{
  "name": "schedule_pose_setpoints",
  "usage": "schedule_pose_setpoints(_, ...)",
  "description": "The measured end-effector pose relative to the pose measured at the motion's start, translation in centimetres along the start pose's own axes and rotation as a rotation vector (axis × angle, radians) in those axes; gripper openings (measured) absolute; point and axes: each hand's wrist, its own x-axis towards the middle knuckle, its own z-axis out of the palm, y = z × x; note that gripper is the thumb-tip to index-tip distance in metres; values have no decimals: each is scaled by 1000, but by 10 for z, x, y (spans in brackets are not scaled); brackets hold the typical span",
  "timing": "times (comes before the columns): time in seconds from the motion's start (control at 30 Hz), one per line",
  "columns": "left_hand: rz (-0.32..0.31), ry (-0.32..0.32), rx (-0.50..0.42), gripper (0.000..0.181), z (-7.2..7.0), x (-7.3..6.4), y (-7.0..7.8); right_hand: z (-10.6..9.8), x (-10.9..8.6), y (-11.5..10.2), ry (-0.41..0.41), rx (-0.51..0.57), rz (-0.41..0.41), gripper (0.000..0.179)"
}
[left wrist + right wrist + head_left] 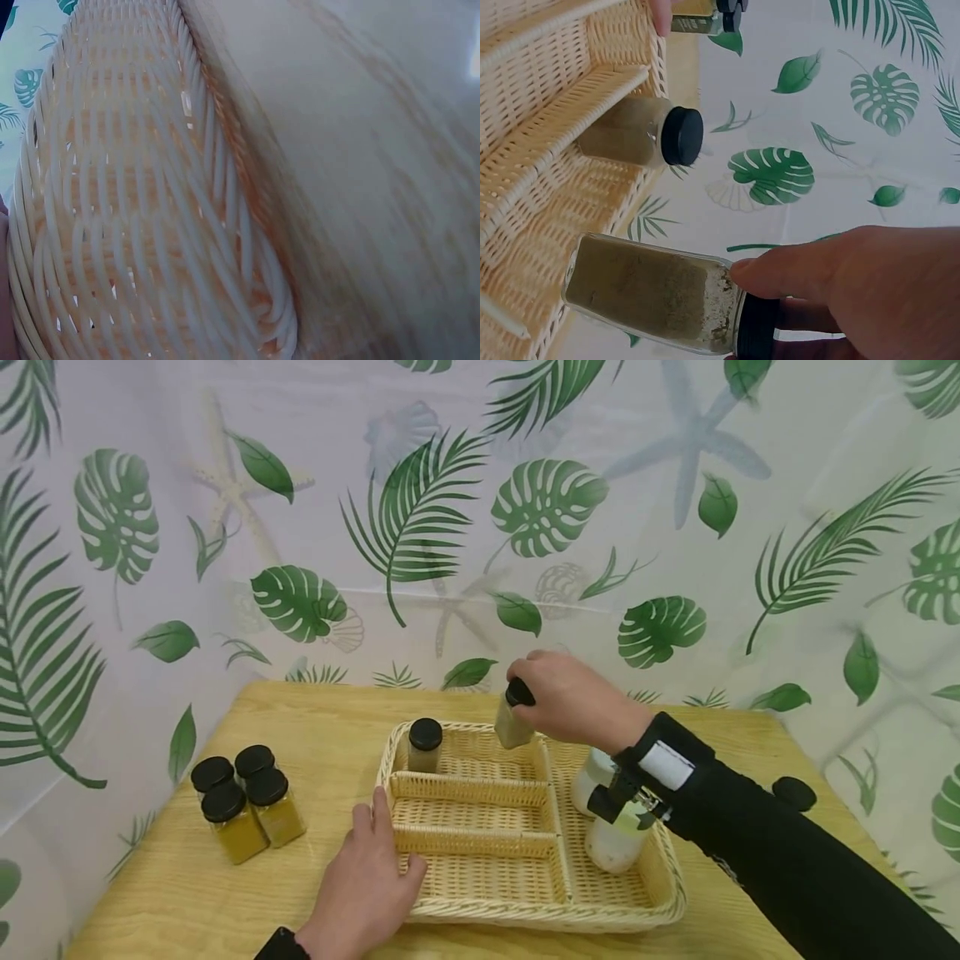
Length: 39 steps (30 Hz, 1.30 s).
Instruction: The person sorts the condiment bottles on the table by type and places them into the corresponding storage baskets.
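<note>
My right hand [570,697] grips a square glass jar [512,725] by its black lid, tilted above the back compartment of a wicker basket [555,920]. Greyish-brown powder fills much of this jar [649,292] in the right wrist view. A similar black-lidded jar [424,760] stands in that compartment's left corner. On the basket's left rim rests my left hand [367,877], fingers fairly straight and thumb spread. The left wrist view shows mostly the basket's woven outer wall [127,195]; only a sliver of hand appears at its left edge.
Several black-lidded jars of yellow powder [238,835] are grouped on the wooden table [150,893], left of the basket. White containers [613,845] stand in the basket's right compartment, partly behind my right wrist. A round black object [793,793] lies at the right. A leaf-patterned cloth [450,527] hangs behind.
</note>
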Motion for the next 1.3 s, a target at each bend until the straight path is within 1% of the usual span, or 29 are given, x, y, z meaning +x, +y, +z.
schedule_pose_setpoints(0.23,25,19,9,90,-1,0,0,18,15,-7,-79,-50,-9,15)
schedule_pose_setpoints(0.33,31,27,20,90,-2,-1,-1,28,20,-11,-111,-42,-9,15)
schedule_pose_setpoints(0.43,35,28,25,90,-3,-1,-1,37,24,-13,-123,-32,-14,12)
schedule_pose_setpoints(0.6,26,16,30,90,-3,0,-1,51,30,-17,-149,-27,-16,11)
schedule_pose_setpoints(0.8,22,20,29,91,-1,0,-1,59,32,-20,-174,-38,-2,16)
schedule_pose_setpoints(0.97,27,21,34,90,-3,0,-1,67,35,-20,-182,-38,-1,21)
schedule_pose_setpoints(1.3,35,18,35,90,-3,-1,-1,75,39,-27,-199,-118,34,21)
